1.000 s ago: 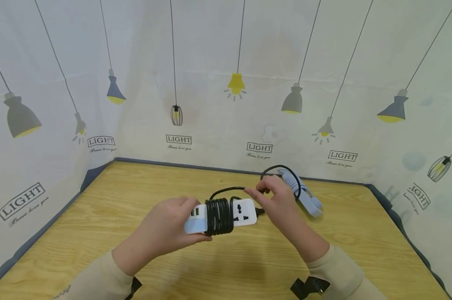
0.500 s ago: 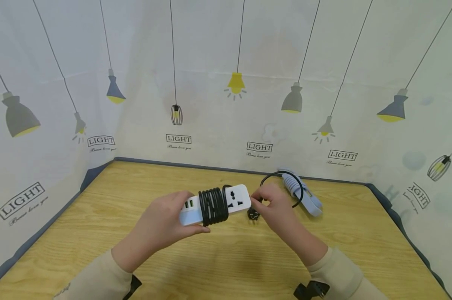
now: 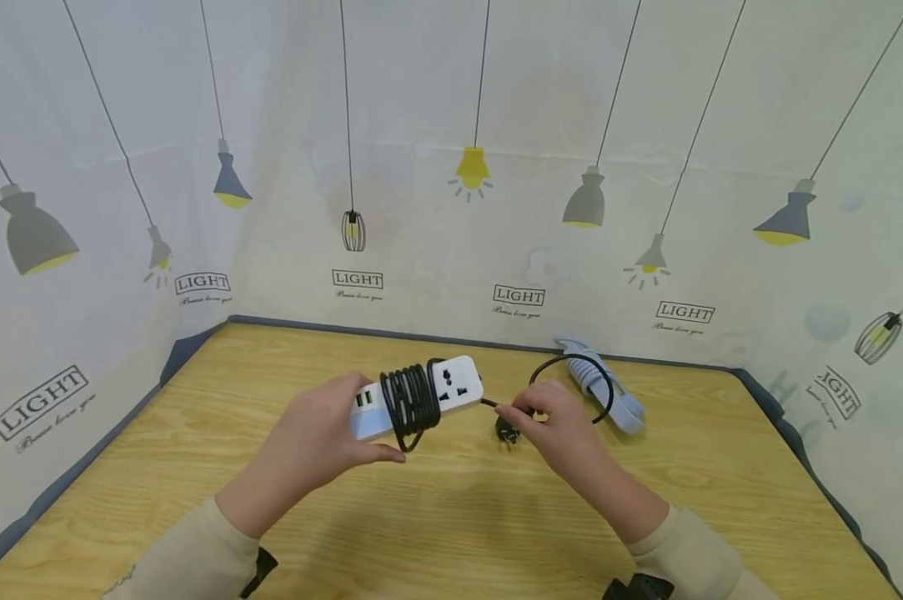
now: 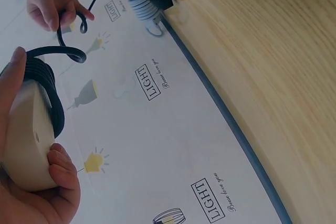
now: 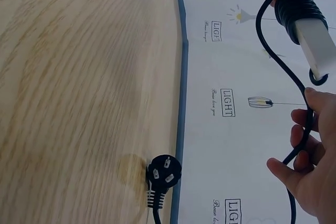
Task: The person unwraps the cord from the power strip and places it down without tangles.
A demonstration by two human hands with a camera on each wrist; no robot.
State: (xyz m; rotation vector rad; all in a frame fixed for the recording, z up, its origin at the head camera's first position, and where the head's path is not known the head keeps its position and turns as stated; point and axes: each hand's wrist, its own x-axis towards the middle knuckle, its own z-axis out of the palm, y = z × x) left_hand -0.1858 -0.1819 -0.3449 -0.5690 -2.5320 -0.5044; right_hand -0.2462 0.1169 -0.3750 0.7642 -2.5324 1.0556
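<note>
My left hand [image 3: 318, 427] grips the USB end of a white power strip [image 3: 460, 383], which is held above the table and tilted up to the right. Its black cord [image 3: 412, 402] is wound several times round the strip's middle. To the right, my right hand [image 3: 558, 421] pinches the free length of that cord between thumb and fingers. A black three-pin plug [image 5: 164, 171] hangs from the cord's end, below the right hand's fingers. In the left wrist view, the left fingers [image 4: 64, 177] wrap the strip's body.
A second, light blue power strip [image 3: 609, 392], wrapped in its own cord, lies at the back right of the wooden table [image 3: 451, 517]. Behind the table stands a white curtain [image 3: 421, 200] printed with lamps. A dark blue strip [image 3: 331, 329] runs along the table's back edge.
The left hand has moved the white power strip left and slightly up, turning it more upward to the right. The cord now runs behind the strip, with a loop hanging below. The plug has come into view.
</note>
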